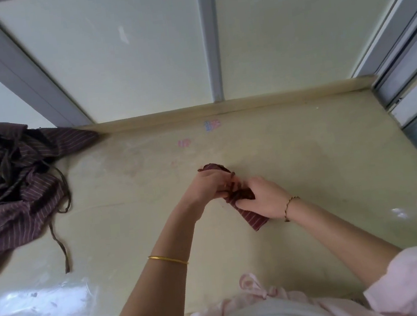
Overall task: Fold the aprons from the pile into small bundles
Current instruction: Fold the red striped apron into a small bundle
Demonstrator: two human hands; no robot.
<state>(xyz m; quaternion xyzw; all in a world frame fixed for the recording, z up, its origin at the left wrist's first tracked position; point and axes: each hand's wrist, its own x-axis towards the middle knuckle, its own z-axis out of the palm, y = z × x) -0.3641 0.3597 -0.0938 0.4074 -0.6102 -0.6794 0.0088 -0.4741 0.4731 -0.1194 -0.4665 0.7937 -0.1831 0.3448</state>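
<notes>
Apron (253, 219) rolled small, well in from every edge of the tabletop (334, 168).
Left hand (205, 187) and right hand (263, 199) curl round it; squeeze tight while tucking loose ends.

1. A pale yellow-green worktop (309, 171) fills the middle of the view, its surface scuffed and faintly stained.
2. A low raised lip (222, 110) of the same colour runs along the worktop's back edge.
3. A faded blue and pink mark (212, 125) sits near the middle of the back edge. A smaller pink mark (184, 143) lies just in front of it, to the left.
4. A crumpled sheet of clear plastic (41, 304) lies at the front left corner, catching the light.
5. Pale wall panels (110, 51) rise behind the worktop, divided by a grey upright strip (210, 36).
6. A grey metal sliding frame (405, 55) stands along the right edge.
</notes>
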